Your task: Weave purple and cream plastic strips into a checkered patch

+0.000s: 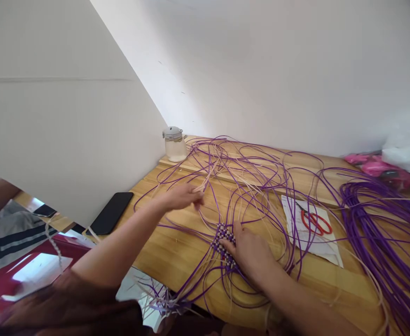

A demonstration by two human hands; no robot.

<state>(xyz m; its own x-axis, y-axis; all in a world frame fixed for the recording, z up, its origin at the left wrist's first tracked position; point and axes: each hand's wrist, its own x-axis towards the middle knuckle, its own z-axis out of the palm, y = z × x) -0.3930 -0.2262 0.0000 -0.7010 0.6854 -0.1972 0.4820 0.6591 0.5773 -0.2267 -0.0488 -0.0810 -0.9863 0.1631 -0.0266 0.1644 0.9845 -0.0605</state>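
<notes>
A small woven patch (pixel 222 235) of purple and cream cords lies near the front of the wooden table, with long loose cords fanning out on all sides. My right hand (pixel 249 249) presses on it from the right, thumb flat across the weave and fingers at its upper edge. Up and to the left, my left hand (pixel 187 197) is closed around several cream cords (pixel 210 175), raised a little off the table. Purple cords (pixel 240 158) loop and tangle across the back of the table.
Red-handled scissors (pixel 315 223) lie on a white paper (pixel 326 249) at right. Beyond is a big purple cord bundle (pixel 369 210) near pink and white bags (pixel 376 165). A lidded jar (pixel 174 144) stands at the back corner. A black phone (pixel 112 213) rests at left.
</notes>
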